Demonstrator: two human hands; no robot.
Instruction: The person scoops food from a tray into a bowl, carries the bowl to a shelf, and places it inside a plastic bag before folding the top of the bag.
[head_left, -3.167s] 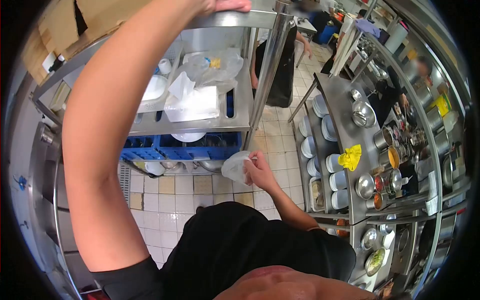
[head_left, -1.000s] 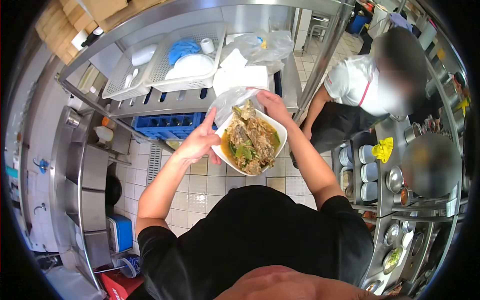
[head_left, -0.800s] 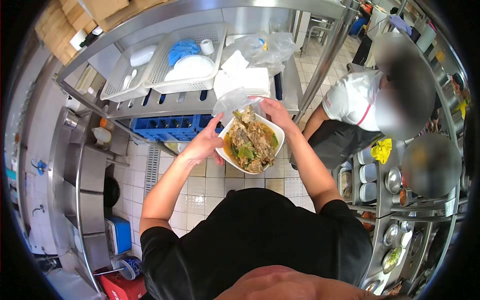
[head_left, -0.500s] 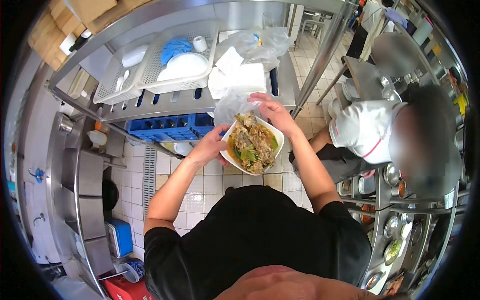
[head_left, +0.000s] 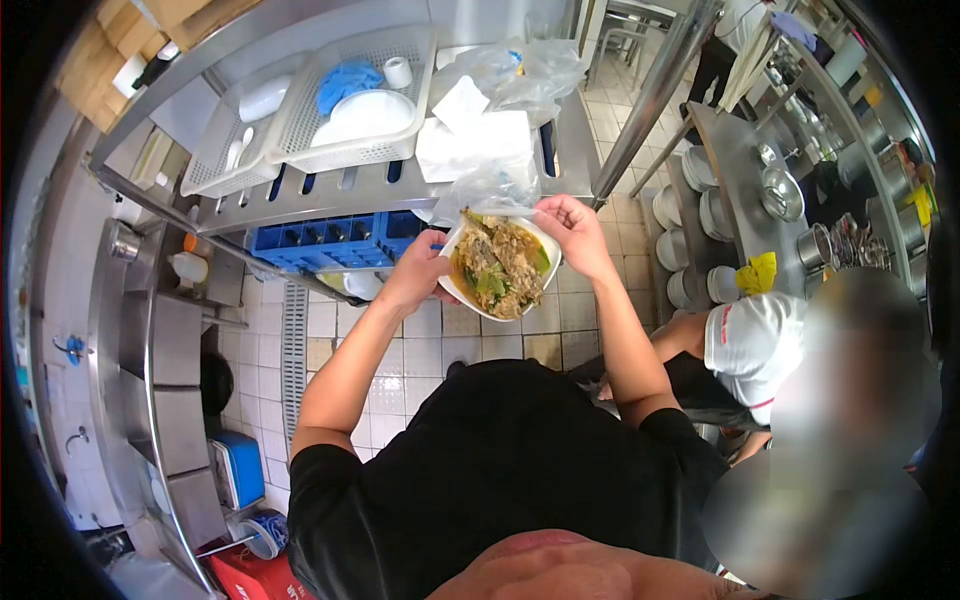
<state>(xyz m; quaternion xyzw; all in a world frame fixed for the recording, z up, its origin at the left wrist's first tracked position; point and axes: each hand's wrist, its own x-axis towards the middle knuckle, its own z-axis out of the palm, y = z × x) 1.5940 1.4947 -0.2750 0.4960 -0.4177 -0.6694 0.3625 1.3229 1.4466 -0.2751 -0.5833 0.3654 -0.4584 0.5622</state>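
A white squarish bowl (head_left: pixel 553 262) of saucy food chunks with green vegetables (head_left: pixel 497 265) is in front of my chest, over the tiled floor. My left hand (head_left: pixel 415 275) grips its left side, fingers wrapped round the rim. At the bowl's far right corner, my right hand (head_left: pixel 575 235) has thumb and fingers pinched on the edge of a clear plastic bag (head_left: pixel 490 190). That plastic lies along the bowl's far rim and reaches back to the steel shelf. Whether my right fingers also touch the bowl is hard to tell.
The steel shelf (head_left: pixel 250 212) ahead bears white baskets (head_left: pixel 300 150), white paper sheets (head_left: pixel 475 150) and crumpled plastic bags (head_left: pixel 540 80). Blue crates (head_left: pixel 320 245) stand beneath. Close on my right is a co-worker in a white sleeve (head_left: pixel 750 340), beside a counter with stacked bowls (head_left: pixel 672 250).
The bowl has moved slightly forward, towards the shelf. My right hand has closed on the plastic, whose edge is now pulled along the far rim. The co-worker has shifted nearer to me.
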